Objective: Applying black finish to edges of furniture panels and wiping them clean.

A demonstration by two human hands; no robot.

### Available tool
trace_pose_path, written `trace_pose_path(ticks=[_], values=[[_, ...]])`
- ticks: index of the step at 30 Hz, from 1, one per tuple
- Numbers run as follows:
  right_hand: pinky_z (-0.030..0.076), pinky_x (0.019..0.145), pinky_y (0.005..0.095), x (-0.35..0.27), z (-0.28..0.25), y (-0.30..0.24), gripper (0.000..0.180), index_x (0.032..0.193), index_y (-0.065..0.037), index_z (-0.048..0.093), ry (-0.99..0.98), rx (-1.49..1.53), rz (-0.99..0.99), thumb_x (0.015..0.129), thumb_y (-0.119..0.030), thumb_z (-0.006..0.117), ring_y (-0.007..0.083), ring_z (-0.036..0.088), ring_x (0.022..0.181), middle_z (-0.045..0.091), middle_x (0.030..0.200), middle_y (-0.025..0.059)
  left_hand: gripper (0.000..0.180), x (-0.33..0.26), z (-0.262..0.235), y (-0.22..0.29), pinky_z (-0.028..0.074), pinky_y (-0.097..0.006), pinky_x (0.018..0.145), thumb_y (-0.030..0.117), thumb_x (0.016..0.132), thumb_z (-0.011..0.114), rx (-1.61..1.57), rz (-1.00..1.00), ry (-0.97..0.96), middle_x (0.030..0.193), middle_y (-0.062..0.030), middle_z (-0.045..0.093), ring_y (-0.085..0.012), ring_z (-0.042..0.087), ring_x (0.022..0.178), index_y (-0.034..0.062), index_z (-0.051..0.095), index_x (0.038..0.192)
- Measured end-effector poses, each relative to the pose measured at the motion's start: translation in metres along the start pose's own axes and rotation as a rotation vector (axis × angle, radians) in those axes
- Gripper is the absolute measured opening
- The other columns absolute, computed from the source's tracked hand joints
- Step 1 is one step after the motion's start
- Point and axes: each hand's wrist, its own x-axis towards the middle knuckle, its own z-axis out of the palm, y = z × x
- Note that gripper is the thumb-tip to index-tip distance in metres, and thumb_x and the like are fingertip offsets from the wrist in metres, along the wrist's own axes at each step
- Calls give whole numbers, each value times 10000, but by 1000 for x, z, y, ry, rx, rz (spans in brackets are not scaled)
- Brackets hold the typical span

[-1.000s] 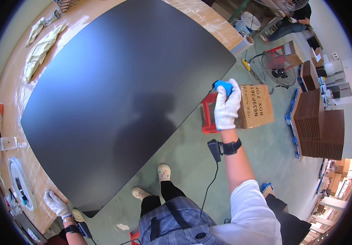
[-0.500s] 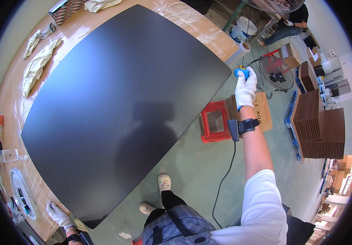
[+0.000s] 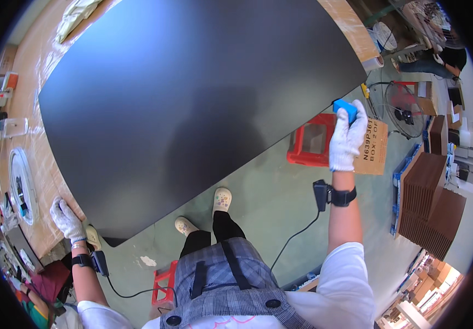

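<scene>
So, got a small blue block clamped in the gloved right hand, pinched between thumb and fingers. Holding it up by the near long edge of the big dark panel, not far from the right-hand corner. Honestly can't tell from this angle whether touching that edge or just beside it. Resting the left hand, gloved too, way over at the edge of the wooden tabletop, near the panel's lower left corner, with fingers loosely stretched out. Got the panel lying across that table and covering a lot of it, with a bluish sheen toward the upper left and a blurry dark shadow around the middle. Past the near edge, can see a red stool and a cardboard box on the greenish floor, both partly hidden behind the right hand. Further right, spot a floor fan and some stacks of brown sheets. Over on the left of the table, see a pale oval tray and a clear container. Also wearing a black wrist strap on the right arm.
</scene>
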Motion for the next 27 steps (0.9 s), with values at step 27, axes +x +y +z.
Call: trace_pose_path(ticks=[27], values=[[471,877,415,-361,40,-314,451,1172,-7,543,-266,181,-266,828,-213,750,344,583,976,592,1076,168,128,-2,-15,27,462,-484,725,245,894,601,-139,121,203,861,-123,610,-347,585,821,132,646,933]])
